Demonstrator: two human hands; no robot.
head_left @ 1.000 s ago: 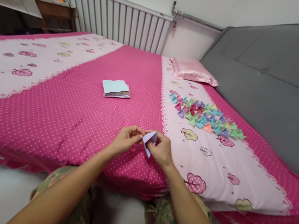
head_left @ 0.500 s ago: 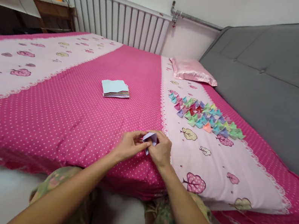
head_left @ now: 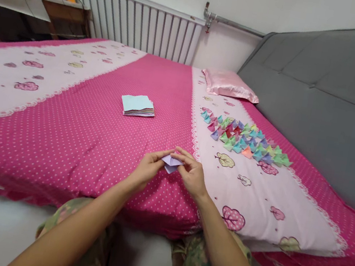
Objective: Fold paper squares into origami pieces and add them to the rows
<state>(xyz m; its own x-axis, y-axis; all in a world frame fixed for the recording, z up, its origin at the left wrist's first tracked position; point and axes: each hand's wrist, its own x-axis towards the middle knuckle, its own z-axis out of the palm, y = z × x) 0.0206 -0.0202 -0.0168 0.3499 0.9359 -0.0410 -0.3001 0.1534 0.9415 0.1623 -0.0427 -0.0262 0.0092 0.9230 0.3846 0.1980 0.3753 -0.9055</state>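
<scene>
A folded lavender paper (head_left: 171,163) sits between my two hands above the near part of the bed. My left hand (head_left: 148,167) pinches its left side, fingers and thumb closed on the edge. On the other side my right hand (head_left: 192,175) grips the right edge, with its fingers over the top. The paper shows a diamond-like outline with a point facing down; part of it is hidden behind the fingers. Further off lies a stack of square papers (head_left: 138,104), light blue on top.
Many small folded paper boats (head_left: 241,137) in several colours stand in rows on the right of the bedspread (head_left: 167,90). A pink pillow (head_left: 229,85) lies behind them, by the grey headboard (head_left: 327,72). A radiator (head_left: 131,18) lines the far wall.
The lavender paper has turned and flattened from a folded, open-sided shape to a wide diamond. My hands have shifted slightly, and now hold it at opposite sides.
</scene>
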